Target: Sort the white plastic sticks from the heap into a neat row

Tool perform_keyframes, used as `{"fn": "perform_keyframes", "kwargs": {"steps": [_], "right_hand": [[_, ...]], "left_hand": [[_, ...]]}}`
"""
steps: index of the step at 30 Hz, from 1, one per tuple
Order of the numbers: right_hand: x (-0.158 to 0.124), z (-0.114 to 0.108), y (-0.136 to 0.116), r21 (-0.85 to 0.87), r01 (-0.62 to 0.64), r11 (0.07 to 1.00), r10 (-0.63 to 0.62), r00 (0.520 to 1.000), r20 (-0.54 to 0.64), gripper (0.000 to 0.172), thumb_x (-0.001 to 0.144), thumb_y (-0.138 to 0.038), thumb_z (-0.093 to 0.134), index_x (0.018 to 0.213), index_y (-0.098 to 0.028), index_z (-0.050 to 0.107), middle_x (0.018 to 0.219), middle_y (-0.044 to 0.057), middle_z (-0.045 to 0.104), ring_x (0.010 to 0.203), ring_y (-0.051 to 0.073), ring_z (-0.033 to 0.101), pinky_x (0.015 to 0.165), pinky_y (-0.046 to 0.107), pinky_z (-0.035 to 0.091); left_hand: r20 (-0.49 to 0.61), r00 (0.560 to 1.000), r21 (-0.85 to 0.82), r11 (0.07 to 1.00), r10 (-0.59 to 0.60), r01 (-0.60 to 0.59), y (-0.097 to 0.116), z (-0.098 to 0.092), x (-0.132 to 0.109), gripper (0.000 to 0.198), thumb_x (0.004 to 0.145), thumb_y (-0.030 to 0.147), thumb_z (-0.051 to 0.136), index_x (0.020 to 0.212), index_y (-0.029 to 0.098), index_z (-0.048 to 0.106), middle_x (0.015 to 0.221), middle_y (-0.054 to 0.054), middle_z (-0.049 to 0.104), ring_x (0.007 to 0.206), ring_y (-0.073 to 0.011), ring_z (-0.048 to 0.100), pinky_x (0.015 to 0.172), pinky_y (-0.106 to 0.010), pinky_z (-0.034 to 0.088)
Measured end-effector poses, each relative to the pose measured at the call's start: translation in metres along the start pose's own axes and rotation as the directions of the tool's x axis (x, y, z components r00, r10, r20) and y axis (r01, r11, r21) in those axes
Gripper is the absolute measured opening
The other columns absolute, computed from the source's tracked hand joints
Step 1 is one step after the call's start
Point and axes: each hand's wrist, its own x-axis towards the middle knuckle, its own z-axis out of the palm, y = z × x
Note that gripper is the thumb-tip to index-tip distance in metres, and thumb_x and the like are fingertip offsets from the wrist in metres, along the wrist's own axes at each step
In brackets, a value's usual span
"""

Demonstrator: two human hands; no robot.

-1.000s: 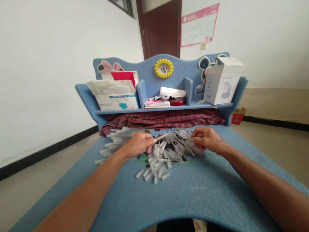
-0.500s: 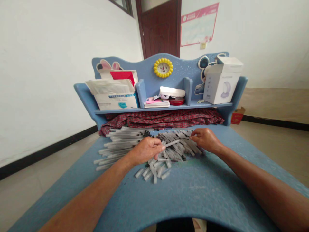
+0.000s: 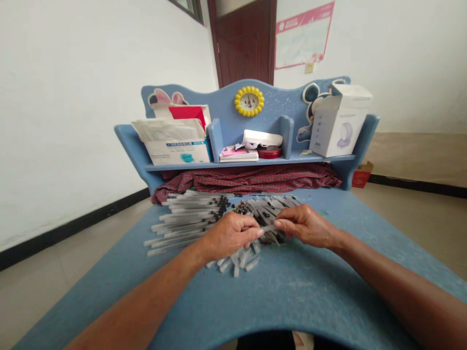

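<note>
Blue desk [image 3: 233,301]: one translucent plastic tube [image 3: 269,228], clamped in left hand [image 3: 233,234]; right hand [image 3: 308,227], newly drawn in, pinched together, contents hidden; both hands now at one piece.

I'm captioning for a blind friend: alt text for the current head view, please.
A person's left hand holds a slim pale tube, its end at the right hand, above piled pieces on a blue desk. A shelf with boxes stands behind.

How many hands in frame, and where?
2: the left hand, pinching a pale tube above the blue table, and the right hand, at the tube's right end. No others show.
</note>
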Motion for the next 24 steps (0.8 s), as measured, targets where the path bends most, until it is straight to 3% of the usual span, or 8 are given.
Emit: {"fn": "perform_keyframes", "kwargs": {"steps": [4, 9, 17, 24], "right_hand": [[-0.002, -0.004, 0.004, 0.123, -0.106, 0.987, 0.100, 0.993, 0.056, 0.039, 0.087, -0.043, 0.047, 0.060, -0.016, 0.053, 0.052, -0.004, 0.051, 0.038, 0.005, 0.042, 0.038, 0.017, 0.031], [-0.002, -0.014, 0.008, 0.175, -0.159, 0.972, 0.157, 0.987, 0.023, 0.037, 0.086, -0.044, 0.049, 0.061, -0.016, 0.052, 0.053, -0.003, 0.052, 0.036, 0.006, 0.044, 0.036, 0.018, 0.033], [0.000, -0.015, -0.003, -0.091, -0.005, 0.996, 0.021, 0.985, 0.170, 0.026, 0.086, -0.034, 0.052, 0.068, -0.016, 0.057, 0.053, -0.006, 0.045, 0.047, 0.006, 0.041, 0.044, 0.018, 0.028], [0.001, -0.031, -0.019, -0.218, 0.108, 0.970, -0.064, 0.978, 0.197, 0.026, 0.089, -0.029, 0.048, 0.068, -0.016, 0.057, 0.054, -0.005, 0.044, 0.048, 0.006, 0.038, 0.047, 0.019, 0.027]], "left_hand": [[0.036, 0.999, -0.041, 0.999, -0.019, 0.020, -0.004, -0.004, 0.000, 0.030, 0.081, 0.040, 0.051, 0.075, 0.014, 0.063, 0.054, 0.003, 0.053, 0.049, -0.0081, 0.044, 0.047, -0.018, 0.032], [0.035, 0.999, -0.024, 0.999, -0.024, 0.025, -0.012, -0.015, 0.002, 0.032, 0.081, 0.041, 0.050, 0.075, 0.013, 0.063, 0.055, 0.001, 0.055, 0.048, -0.0083, 0.043, 0.046, -0.018, 0.032], [0.097, 0.995, 0.043, 0.999, 0.016, -0.021, -0.005, -0.015, 0.001, 0.042, 0.085, 0.044, 0.045, 0.058, 0.015, 0.055, 0.050, 0.001, 0.054, 0.045, -0.0077, 0.042, 0.046, -0.018, 0.033], [0.178, 0.982, 0.162, 0.982, 0.064, -0.093, 0.014, -0.034, -0.001, 0.043, 0.088, 0.045, 0.042, 0.058, 0.016, 0.054, 0.049, 0.001, 0.055, 0.046, -0.0085, 0.046, 0.049, -0.018, 0.036]]}}
